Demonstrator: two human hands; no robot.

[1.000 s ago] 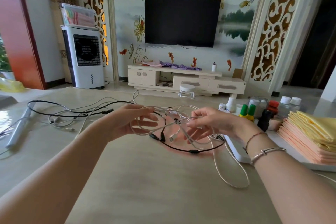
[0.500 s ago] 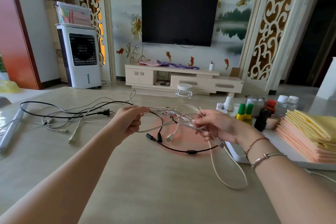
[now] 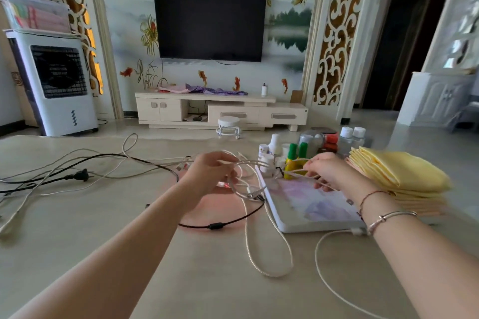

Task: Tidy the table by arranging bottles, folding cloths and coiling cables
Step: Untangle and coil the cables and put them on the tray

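Observation:
My left hand (image 3: 210,173) grips a bundle of white cable loops (image 3: 245,189) above the table's middle. My right hand (image 3: 328,169) pinches a strand of the same white cable over the white tray (image 3: 287,225). One long white loop (image 3: 272,261) trails down onto the table toward me. A thin black cable (image 3: 215,226) lies under the hands. Tangled black and white cables with a black plug (image 3: 80,176) spread over the table's left part. Several small bottles (image 3: 298,150) stand at the tray's far end. Folded yellow and peach cloths (image 3: 399,173) are stacked at the right.
The beige table (image 3: 103,241) reaches to the near edge of the view. Another white cord (image 3: 326,267) curves off the tray's near corner. Beyond the table stand a white air cooler (image 3: 51,80), a TV cabinet (image 3: 220,109) and a small stool (image 3: 228,124).
Both hands have moved right with the white cable, the right hand now over the tray near the bottles. The view has shifted so the tray's patterned surface shows.

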